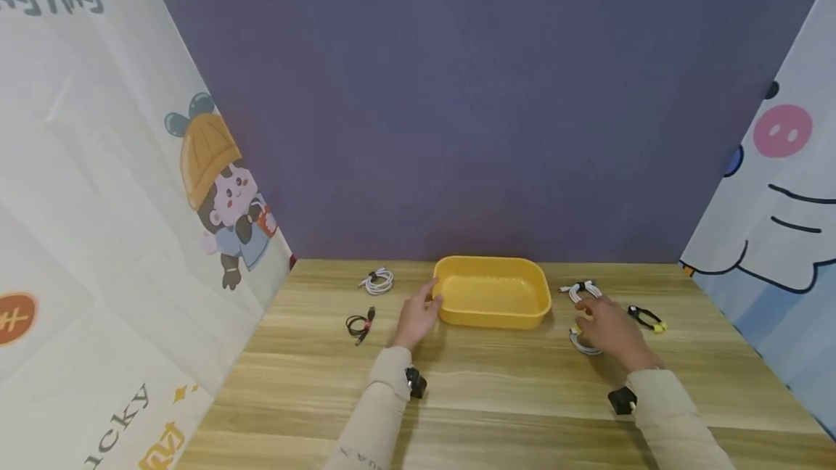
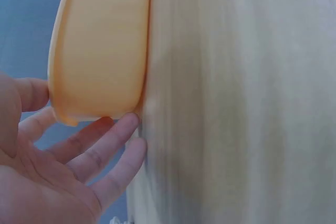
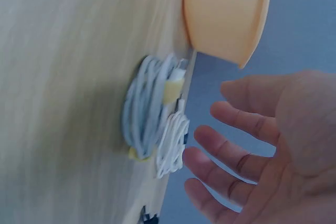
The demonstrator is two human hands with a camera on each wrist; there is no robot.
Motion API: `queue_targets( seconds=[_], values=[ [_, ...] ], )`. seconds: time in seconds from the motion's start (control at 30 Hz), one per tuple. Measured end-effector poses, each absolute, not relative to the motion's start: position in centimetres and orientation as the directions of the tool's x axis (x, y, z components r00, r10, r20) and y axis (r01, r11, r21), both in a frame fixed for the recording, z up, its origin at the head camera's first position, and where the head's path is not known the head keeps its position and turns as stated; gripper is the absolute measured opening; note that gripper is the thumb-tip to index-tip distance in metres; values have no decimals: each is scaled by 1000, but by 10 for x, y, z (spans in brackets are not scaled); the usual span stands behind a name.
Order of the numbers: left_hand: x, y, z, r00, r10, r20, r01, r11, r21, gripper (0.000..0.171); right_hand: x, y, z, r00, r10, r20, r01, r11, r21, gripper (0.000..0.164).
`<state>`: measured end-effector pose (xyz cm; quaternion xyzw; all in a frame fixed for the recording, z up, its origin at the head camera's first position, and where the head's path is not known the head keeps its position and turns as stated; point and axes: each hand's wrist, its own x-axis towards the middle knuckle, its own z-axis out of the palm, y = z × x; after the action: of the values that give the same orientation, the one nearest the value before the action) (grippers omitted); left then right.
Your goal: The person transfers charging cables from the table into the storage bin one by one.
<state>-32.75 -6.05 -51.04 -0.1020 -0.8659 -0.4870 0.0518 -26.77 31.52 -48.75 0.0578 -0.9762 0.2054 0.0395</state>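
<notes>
A yellow plastic bin (image 1: 493,321) stands near the back of the table. My left hand (image 1: 416,316) is at its left end; in the left wrist view its loosely extended fingers (image 2: 97,158) touch the end wall, with the thumb at the rim. To the right of the bin my right hand (image 1: 610,328) hovers with relaxed, spread fingers, holding nothing. Below it lies a coiled light grey cable (image 3: 144,108) with yellow ties, partly hidden by the hand in the head view. Just behind is a coiled white cable (image 3: 172,145) with a black tie.
A black cable (image 1: 646,318) with a yellow part lies at the right. On the left are a coiled white cable (image 1: 379,282) and a black cable (image 1: 359,324) with a red tie. A dark panel (image 1: 483,107) closes off the back of the wooden table (image 1: 496,397).
</notes>
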Motion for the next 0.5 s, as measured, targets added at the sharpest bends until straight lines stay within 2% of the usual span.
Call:
queue_targets(
  seconds=[0.5],
  values=[
    [-323, -58, -515, -982, 87, 165, 186, 515, 837, 44, -269, 330, -500, -996, -77, 48, -90, 908, -410, 28]
  ],
)
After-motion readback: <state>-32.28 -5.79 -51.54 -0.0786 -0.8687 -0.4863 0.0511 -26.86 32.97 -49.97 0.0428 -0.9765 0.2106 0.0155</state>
